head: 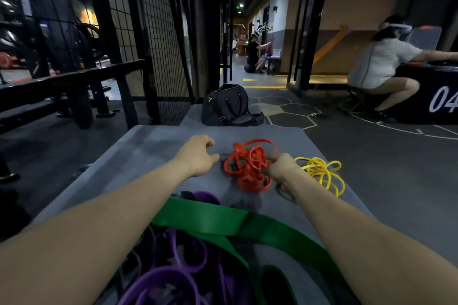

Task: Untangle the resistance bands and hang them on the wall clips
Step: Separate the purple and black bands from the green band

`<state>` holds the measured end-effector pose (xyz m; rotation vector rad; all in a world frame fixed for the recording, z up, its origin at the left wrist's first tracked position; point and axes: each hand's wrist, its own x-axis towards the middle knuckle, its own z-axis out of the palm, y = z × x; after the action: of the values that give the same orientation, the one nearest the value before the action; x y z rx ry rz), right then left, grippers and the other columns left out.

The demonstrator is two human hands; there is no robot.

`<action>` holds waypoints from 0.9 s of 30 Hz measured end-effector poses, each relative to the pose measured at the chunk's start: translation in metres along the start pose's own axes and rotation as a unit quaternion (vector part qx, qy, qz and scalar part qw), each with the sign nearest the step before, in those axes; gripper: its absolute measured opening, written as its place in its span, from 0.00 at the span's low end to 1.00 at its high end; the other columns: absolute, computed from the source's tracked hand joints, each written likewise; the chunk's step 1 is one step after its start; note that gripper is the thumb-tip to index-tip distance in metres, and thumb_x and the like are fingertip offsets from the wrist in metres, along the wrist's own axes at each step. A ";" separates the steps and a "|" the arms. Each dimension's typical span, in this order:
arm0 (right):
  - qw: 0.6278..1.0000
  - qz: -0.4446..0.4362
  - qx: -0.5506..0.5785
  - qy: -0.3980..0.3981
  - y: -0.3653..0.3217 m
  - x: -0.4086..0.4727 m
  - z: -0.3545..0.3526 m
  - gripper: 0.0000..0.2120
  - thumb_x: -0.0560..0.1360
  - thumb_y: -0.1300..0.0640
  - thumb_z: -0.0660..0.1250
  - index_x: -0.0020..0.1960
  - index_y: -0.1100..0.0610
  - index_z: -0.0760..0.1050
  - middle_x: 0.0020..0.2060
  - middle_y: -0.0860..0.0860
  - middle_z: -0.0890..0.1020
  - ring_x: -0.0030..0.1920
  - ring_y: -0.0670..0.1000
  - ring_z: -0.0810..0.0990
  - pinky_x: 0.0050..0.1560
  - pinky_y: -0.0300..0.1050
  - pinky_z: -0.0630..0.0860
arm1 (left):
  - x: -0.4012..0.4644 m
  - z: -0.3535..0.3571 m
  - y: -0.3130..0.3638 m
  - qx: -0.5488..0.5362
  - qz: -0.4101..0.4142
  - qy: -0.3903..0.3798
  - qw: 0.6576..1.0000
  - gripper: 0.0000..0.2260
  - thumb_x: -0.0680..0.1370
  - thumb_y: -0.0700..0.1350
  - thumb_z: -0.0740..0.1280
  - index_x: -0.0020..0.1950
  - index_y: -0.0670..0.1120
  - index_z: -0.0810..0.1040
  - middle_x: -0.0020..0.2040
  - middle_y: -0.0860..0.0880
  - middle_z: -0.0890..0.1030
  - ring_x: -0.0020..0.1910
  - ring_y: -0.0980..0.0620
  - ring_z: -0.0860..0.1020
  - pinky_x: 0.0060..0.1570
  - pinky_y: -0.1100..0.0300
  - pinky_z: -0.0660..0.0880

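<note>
A tangled red resistance band (247,164) lies in a heap on a grey mat (153,146). My right hand (281,168) grips the heap's right side, fingers curled into its loops. Just left of the heap hovers my left hand (199,156), fingers loosely curled and holding nothing. A tangled yellow band (322,172) sits to the right of my right hand. Close to me a wide green band (223,223) runs across the mat, over a pile of purple bands (168,277) and dark ones.
A black bag (229,105) stands on the floor past the mat's far edge. A black wire-mesh cage wall (158,32) and gym racks rise on the left. A seated person (381,64) is at the right, another further down the corridor.
</note>
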<state>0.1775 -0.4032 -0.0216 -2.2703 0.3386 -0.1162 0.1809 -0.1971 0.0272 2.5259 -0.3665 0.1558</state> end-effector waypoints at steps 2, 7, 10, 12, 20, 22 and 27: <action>0.999 -0.014 0.031 0.021 -0.011 -0.027 -0.008 0.17 0.70 0.68 0.68 0.59 0.63 0.78 0.50 0.55 0.81 0.50 0.52 0.78 0.50 0.44 0.74 | -0.018 -0.009 0.006 -0.006 -0.001 -0.004 1.000 0.19 0.77 0.46 0.66 0.67 0.44 0.70 0.67 0.47 0.73 0.65 0.48 0.72 0.64 0.57 0.67; 0.990 -0.023 0.136 0.007 -0.045 -0.115 -0.017 0.21 0.74 0.67 0.67 0.66 0.64 0.70 0.55 0.60 0.78 0.47 0.53 0.77 0.42 0.39 0.74 | -0.081 -0.029 0.013 -0.037 -0.010 -0.008 0.999 0.18 0.77 0.44 0.66 0.65 0.42 0.71 0.66 0.44 0.73 0.64 0.47 0.72 0.63 0.59 0.67; 0.985 -0.028 0.169 -0.003 -0.058 -0.163 -0.013 0.21 0.72 0.68 0.69 0.64 0.67 0.70 0.48 0.57 0.75 0.48 0.51 0.73 0.49 0.46 0.72 | -0.127 -0.039 0.010 -0.059 -0.021 -0.017 0.998 0.17 0.77 0.42 0.66 0.64 0.40 0.72 0.64 0.43 0.74 0.62 0.47 0.73 0.57 0.63 0.67; 0.987 -0.026 0.155 -0.013 -0.061 -0.192 -0.006 0.21 0.71 0.67 0.70 0.63 0.67 0.71 0.48 0.57 0.76 0.48 0.51 0.72 0.47 0.45 0.71 | -0.159 -0.046 0.006 -0.061 -0.029 -0.022 0.997 0.17 0.76 0.42 0.67 0.64 0.40 0.73 0.63 0.43 0.75 0.61 0.47 0.74 0.58 0.62 0.67; 0.988 -0.009 0.155 0.005 -0.054 -0.276 0.040 0.20 0.69 0.62 0.74 0.58 0.67 0.75 0.40 0.53 0.75 0.43 0.51 0.73 0.48 0.47 0.72 | -0.260 -0.044 -0.022 -0.031 -0.059 -0.005 0.998 0.19 0.75 0.45 0.69 0.64 0.44 0.71 0.63 0.44 0.71 0.59 0.46 0.75 0.60 0.56 0.71; 0.989 -0.012 0.149 0.020 -0.048 -0.290 0.051 0.20 0.70 0.60 0.73 0.60 0.65 0.75 0.46 0.54 0.77 0.46 0.51 0.74 0.51 0.46 0.74 | -0.278 -0.037 -0.031 -0.016 -0.067 0.004 0.998 0.21 0.75 0.45 0.68 0.67 0.47 0.68 0.63 0.45 0.69 0.58 0.45 0.74 0.59 0.54 0.72; 0.993 -0.010 0.095 0.073 -0.024 -0.313 0.080 0.21 0.71 0.56 0.71 0.62 0.58 0.74 0.57 0.56 0.77 0.57 0.57 0.76 0.59 0.50 0.74 | -0.308 -0.021 -0.053 -0.099 -0.041 0.055 0.993 0.20 0.77 0.42 0.64 0.68 0.50 0.67 0.64 0.48 0.69 0.61 0.46 0.73 0.63 0.49 0.71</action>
<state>-0.1022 -0.2419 -0.0481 -2.0822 0.3648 -0.3137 -0.0984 -0.0734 -0.0424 2.3206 -0.2216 0.2143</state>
